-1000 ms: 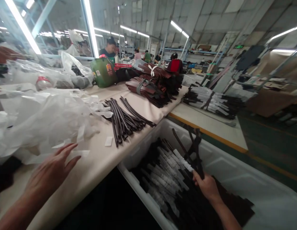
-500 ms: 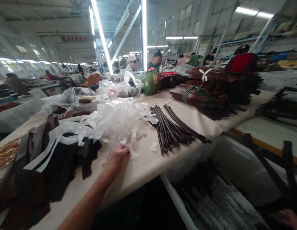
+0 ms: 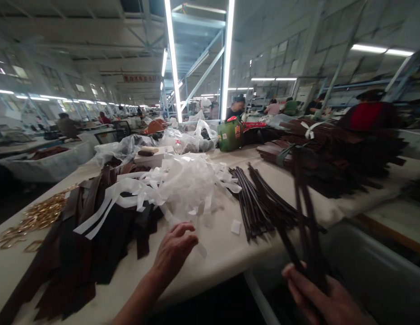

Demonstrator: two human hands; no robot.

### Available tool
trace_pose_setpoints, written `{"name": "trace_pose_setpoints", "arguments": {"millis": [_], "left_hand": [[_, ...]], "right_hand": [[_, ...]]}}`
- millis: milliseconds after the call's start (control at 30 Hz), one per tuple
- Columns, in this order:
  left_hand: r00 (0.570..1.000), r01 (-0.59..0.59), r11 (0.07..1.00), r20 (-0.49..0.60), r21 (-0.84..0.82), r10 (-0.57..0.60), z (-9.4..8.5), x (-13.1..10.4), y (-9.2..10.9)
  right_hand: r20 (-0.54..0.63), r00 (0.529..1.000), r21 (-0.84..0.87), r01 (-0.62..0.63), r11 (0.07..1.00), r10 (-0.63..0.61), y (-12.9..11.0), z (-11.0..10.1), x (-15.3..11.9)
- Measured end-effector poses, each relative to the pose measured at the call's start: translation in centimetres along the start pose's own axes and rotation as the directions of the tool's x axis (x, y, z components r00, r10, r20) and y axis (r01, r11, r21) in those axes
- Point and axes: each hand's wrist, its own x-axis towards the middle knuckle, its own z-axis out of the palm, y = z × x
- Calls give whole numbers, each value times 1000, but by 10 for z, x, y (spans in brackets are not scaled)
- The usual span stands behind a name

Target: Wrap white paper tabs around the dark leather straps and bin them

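Since half a second ago the right hand [image 3: 318, 295] has risen from the low right corner into plain view, bringing a bunch of dark straps [image 3: 306, 216] up with it, while the left hand [image 3: 174, 250] has slipped a little nearer and no longer touches the white paper.

Those dark straps are blurred, stand almost upright, and are clamped in the right hand's closed fingers at the near right, over the table's near edge. The left hand hovers over the bare cream table [image 3: 216, 253] with fingers loosely curled and parted, holding nothing; its fingertips are near a heap of white paper strips [image 3: 182, 183], and the two hands are well apart.

Between the hands, farther back, a fan of thin dark straps [image 3: 257, 203] lies flat on the table, with a small white tab [image 3: 235, 226] just beside it. At the near left a pile of dark and brown leather pieces [image 3: 94, 239] lies partly under the white strips, and gold metal buckles [image 3: 37, 216] are scattered at the far left edge. Far right, bundles of brown leather [image 3: 334, 153] are stacked. A green container [image 3: 230, 134] stands at the far side beside clear plastic bags [image 3: 199, 137]. Other people sit at work far behind.
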Motion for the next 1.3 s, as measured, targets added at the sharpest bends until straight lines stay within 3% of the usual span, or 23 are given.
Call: {"name": "trace_pose_setpoints", "arguments": {"millis": [67,200,300,433,567,800,967,1133,1300], "left_hand": [[990,-74,997,-119,3,73,-15,-10,5],[960,-141,990,-244,6,138,-35,-28,16],[950,-177,983,-254,44,182,-38,-38,20],[958,-148,988,-245,33,152,-37,-48,20],[935,-108,994,-336,33,112,-35,-55,20],[935,-139,987,-319,76,156,-25,-63,26],[949,-105,991,-289,82,125,-26,-68,23],[962,-40,999,-269,23,45,-22,-66,18],[954,7,1000,-299,-23,-13,-23,-65,21]], "right_hand": [[193,979,124,35,992,-59,-17,40,9],[378,918,191,45,981,-116,-29,103,32],[461,880,185,32,982,-116,-32,136,42],[523,844,160,40,986,-119,-37,161,47],[561,824,146,-2,989,-81,-33,173,47],[605,796,184,-105,977,-29,-25,191,48],[558,827,162,-34,986,-63,-32,187,49],[601,790,90,81,993,-119,-40,177,37],[483,842,63,241,968,-241,-34,172,28]]}}
